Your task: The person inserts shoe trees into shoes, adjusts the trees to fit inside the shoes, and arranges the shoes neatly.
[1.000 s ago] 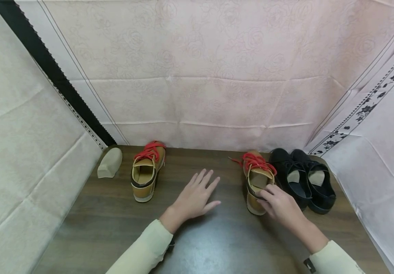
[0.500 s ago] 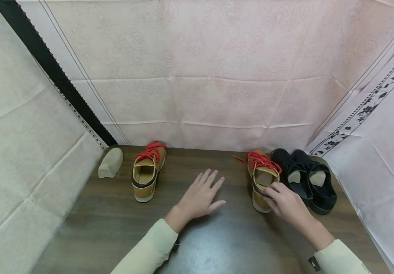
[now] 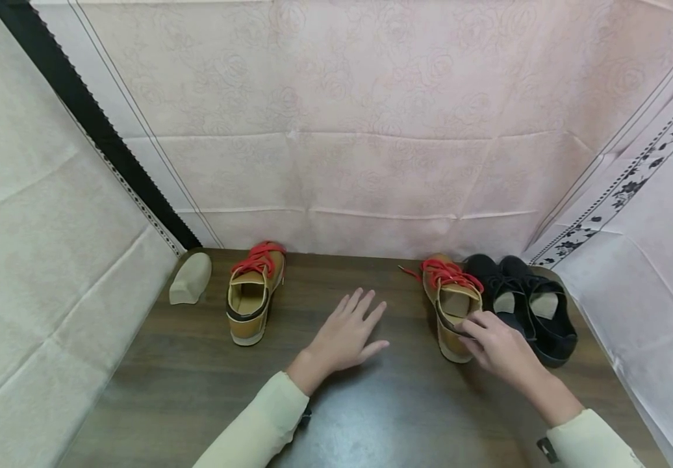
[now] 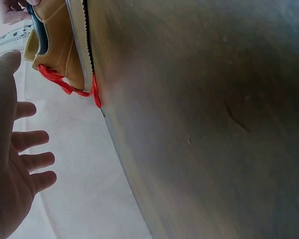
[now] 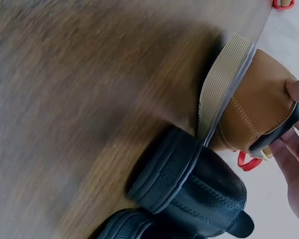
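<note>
My right hand (image 3: 497, 344) pinches the heel collar of a tan shoe (image 3: 452, 338) with red laces, thumb outside and fingers inside the opening, as the right wrist view shows. That shoe stands just left of a pair of black shoes (image 3: 547, 331), toe toward the back cloth. My left hand (image 3: 339, 338) hovers over the wooden surface with fingers spread, holding nothing; in the left wrist view its fingers (image 4: 37, 160) are apart from the tan shoe. A matching tan shoe (image 3: 249, 305) with red laces stands at the left.
A cream shoe insert (image 3: 190, 278) lies at the far left beside the cloth wall. Pale inserts (image 3: 544, 305) show inside the black shoes. Patterned cloth (image 3: 336, 175) closes off the back and both sides of the brown wooden surface (image 3: 196, 390).
The right hand has slid the tan shoe to the right, closer to the black shoes. My left hand has drifted slightly right, still spread.
</note>
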A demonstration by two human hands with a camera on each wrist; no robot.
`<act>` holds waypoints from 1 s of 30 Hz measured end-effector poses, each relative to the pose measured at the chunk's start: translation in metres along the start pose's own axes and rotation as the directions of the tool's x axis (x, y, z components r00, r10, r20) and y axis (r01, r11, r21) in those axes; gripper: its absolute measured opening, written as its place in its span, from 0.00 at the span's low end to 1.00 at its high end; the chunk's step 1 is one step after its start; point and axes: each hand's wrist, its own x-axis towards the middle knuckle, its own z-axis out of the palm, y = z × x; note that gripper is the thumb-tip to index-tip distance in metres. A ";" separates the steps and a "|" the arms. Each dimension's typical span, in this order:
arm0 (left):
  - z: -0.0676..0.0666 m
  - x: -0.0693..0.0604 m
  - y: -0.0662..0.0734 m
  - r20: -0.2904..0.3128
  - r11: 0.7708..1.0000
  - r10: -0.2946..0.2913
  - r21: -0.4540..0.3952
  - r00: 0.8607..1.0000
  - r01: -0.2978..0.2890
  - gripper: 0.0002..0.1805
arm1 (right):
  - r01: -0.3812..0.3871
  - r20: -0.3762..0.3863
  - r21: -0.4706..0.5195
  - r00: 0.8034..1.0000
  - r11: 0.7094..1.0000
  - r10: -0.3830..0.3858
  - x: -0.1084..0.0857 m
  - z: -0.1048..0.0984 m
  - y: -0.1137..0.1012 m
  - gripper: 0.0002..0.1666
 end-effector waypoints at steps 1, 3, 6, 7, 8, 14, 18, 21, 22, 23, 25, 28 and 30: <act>0.000 0.000 0.000 0.002 1.000 -0.001 -0.002 1.000 0.001 0.41 | 0.000 0.000 -0.002 1.000 1.000 0.000 -0.001 0.000 0.001 0.14; -0.001 0.001 -0.001 0.003 1.000 -0.003 -0.001 1.000 0.003 0.41 | -0.003 0.001 -0.003 1.000 1.000 0.003 -0.002 -0.001 0.003 0.14; -0.002 0.001 -0.003 0.002 1.000 -0.005 0.008 1.000 0.005 0.41 | -0.006 0.006 -0.003 1.000 1.000 0.006 -0.004 -0.001 0.005 0.14; -0.002 0.000 -0.004 0.001 1.000 -0.006 0.012 1.000 0.006 0.41 | -0.005 0.007 -0.003 1.000 1.000 0.005 -0.005 -0.002 0.006 0.14; -0.003 0.000 -0.005 -0.001 1.000 -0.005 0.018 1.000 0.005 0.41 | -0.004 0.008 -0.003 1.000 1.000 0.004 -0.005 -0.001 0.006 0.14; -0.006 -0.003 -0.011 -0.003 0.999 -0.020 0.034 1.000 0.020 0.40 | -0.003 0.000 0.022 1.000 1.000 0.003 -0.006 -0.001 0.008 0.13; -0.009 -0.007 -0.016 -0.028 0.999 -0.030 0.042 0.999 0.031 0.40 | -0.023 -0.002 0.030 1.000 0.999 0.023 -0.006 -0.002 0.007 0.18; -0.012 -0.008 -0.020 -0.063 0.999 -0.029 0.036 0.998 0.031 0.39 | -0.042 0.003 0.029 0.999 0.999 0.042 -0.005 -0.003 0.005 0.22; -0.013 -0.009 -0.021 -0.070 0.999 -0.030 0.037 0.997 0.033 0.39 | -0.047 0.005 0.031 0.999 0.998 0.047 -0.005 -0.004 0.004 0.22; -0.014 -0.010 -0.023 -0.078 0.999 -0.031 0.037 0.996 0.034 0.38 | -0.054 0.008 0.032 0.999 0.998 0.054 -0.005 -0.004 0.004 0.22; -0.015 -0.012 -0.025 -0.084 0.999 -0.036 0.032 0.996 0.039 0.38 | -0.059 0.011 0.031 0.998 0.998 0.059 -0.004 -0.005 0.002 0.21; -0.017 -0.015 -0.029 -0.082 0.998 -0.046 0.041 0.996 0.049 0.38 | -0.061 0.005 0.027 0.998 0.998 0.061 -0.002 -0.005 0.000 0.21; -0.019 -0.017 -0.032 -0.081 0.997 -0.053 0.046 0.995 0.057 0.38 | -0.062 -0.004 0.027 0.998 0.998 0.062 -0.001 -0.006 -0.002 0.21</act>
